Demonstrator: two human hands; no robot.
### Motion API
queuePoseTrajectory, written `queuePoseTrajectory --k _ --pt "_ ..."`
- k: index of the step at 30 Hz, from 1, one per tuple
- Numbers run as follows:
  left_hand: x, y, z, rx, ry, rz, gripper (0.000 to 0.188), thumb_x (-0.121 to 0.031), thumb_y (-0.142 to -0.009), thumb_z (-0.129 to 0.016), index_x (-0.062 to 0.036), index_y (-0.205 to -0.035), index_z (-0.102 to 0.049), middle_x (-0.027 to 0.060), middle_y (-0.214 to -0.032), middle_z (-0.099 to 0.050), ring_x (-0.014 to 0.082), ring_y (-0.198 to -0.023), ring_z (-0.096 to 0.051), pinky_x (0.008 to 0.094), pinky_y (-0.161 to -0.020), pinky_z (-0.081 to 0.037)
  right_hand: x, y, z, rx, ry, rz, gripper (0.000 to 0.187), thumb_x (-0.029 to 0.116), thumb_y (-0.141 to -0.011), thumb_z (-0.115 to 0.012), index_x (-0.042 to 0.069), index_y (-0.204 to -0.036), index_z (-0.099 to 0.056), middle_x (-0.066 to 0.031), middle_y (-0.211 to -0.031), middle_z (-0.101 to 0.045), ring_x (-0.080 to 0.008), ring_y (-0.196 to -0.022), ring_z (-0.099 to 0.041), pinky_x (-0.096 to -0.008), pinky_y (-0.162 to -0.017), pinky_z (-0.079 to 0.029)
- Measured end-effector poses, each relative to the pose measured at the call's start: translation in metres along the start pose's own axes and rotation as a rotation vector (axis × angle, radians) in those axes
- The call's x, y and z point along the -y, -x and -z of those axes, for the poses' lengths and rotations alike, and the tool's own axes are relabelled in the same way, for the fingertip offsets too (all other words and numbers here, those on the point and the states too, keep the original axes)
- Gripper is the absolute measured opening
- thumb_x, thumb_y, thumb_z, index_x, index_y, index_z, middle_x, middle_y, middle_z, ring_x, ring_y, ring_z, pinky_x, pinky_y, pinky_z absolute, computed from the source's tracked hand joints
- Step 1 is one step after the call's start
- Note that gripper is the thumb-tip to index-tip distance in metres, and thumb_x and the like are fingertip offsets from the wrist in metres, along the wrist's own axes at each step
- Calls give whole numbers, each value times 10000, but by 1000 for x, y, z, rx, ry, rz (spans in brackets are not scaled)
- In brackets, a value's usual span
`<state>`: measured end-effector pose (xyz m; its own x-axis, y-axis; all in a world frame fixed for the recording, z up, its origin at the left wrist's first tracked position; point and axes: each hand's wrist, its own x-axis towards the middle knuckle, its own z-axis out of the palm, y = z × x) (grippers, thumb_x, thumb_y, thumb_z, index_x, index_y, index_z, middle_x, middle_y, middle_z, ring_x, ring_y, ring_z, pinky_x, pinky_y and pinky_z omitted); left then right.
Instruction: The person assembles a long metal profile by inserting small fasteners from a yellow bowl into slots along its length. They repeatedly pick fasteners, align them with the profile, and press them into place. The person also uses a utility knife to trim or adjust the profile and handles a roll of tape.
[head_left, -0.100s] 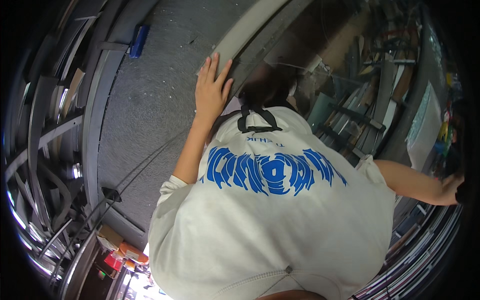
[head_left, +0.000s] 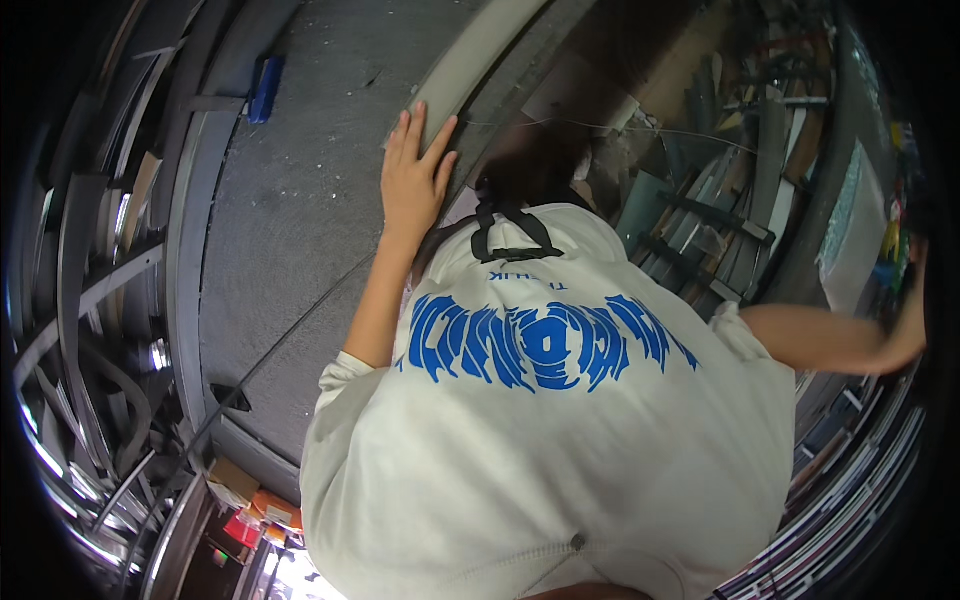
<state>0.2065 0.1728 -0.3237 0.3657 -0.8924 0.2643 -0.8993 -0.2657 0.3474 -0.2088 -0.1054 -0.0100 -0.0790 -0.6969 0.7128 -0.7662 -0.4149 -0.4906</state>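
Observation:
My left hand (head_left: 415, 175) lies flat with fingers stretched out on a long pale beige strip (head_left: 470, 70), which runs along the edge of a large glass pane (head_left: 640, 110). The pane reflects dark hair just past my chest. My right hand (head_left: 905, 335) reaches far out to the right rim of the view, blurred, against stacked coloured items; whether it holds anything is unclear. My white shirt with blue print (head_left: 540, 400) fills the lower middle and hides whatever is beneath it.
A grey concrete floor (head_left: 290, 220) lies to the left, with a blue object (head_left: 265, 88) and a thin black cable (head_left: 290, 335) on it. Curved metal profiles (head_left: 90, 300) stack along the left. Orange and red boxes (head_left: 260, 510) sit at the lower left. Racks of bars and sheets (head_left: 740, 220) stand at the right.

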Motion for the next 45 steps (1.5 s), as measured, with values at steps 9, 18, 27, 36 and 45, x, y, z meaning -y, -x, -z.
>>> queuePoseTrajectory --k 9,18,27,36,45 --pt "1 -5 -8 -125 -25 40 338 -181 -910 -711 -217 -1246 -728 125 -1474 -538 341 -1354 -516 455 -1094 -441 128 285 -267 1231 -500 214 304 175 -797 -808 7 -1039 -734 -160 -975 -737 -286 -886 -723 -361 -817 -570" --pt "-28 -33 2 -261 91 247 152 -143 -874 -757 -10 -943 -731 138 -1173 -585 329 -1073 -624 429 -892 -534 130 329 -292 1171 -670 -13 240 167 -787 -819 36 -970 -734 -77 -939 -726 -193 -863 -694 -325 -779 -552" --pt "-61 -47 38 -173 227 353 148 -135 -920 -710 11 -936 -692 150 -1036 -610 292 -903 -668 382 -761 -554 127 326 -280 1375 -1363 -1178 255 122 -844 -827 -63 -944 -682 -115 -868 -710 -173 -803 -712 -266 -721 -608" --pt "-49 -62 45 142 522 605 237 -202 -874 -776 -12 -1015 -779 108 -781 -748 155 -682 -702 286 -676 -543 100 307 -294 1685 -1207 -1024 410 230 -823 -856 -59 -1040 -661 -120 -926 -709 -194 -838 -704 -293 -793 -592" --pt "-48 -55 33 146 588 560 273 -226 -858 -802 8 -997 -784 97 -801 -757 116 -712 -698 250 -690 -543 97 319 -284 1613 -1303 -1152 261 273 -891 -791 60 -971 -662 -70 -1012 -700 -195 -1005 -674 -346 -907 -538"
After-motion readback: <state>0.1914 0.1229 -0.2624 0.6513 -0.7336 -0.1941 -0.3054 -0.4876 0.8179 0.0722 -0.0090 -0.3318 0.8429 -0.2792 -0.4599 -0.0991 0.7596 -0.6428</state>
